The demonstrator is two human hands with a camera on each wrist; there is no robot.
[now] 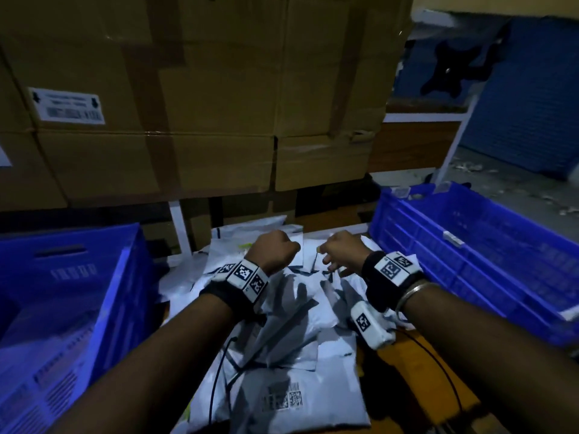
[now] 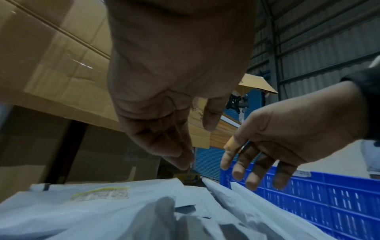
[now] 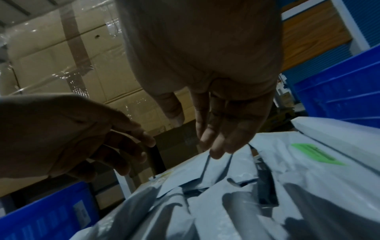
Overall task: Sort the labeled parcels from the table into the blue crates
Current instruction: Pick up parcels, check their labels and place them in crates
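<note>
Barcoded labels on the cardboard box (image 1: 67,105) and nearest parcel (image 1: 283,399), none legible.

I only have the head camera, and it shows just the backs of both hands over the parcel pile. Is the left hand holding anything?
Observer: No. The left wrist view shows the left hand with its fingers loosely curled, holding nothing, above the parcels.
Operator: And the right hand?
Observer: In the right wrist view, the right hand has straight fingers pointing down, with the tips at a raised parcel edge. No grip shows.
Operator: Any coloured label near it?
Observer: Yes, a bright green label lies on a parcel on the side of the right blue crate.
</note>
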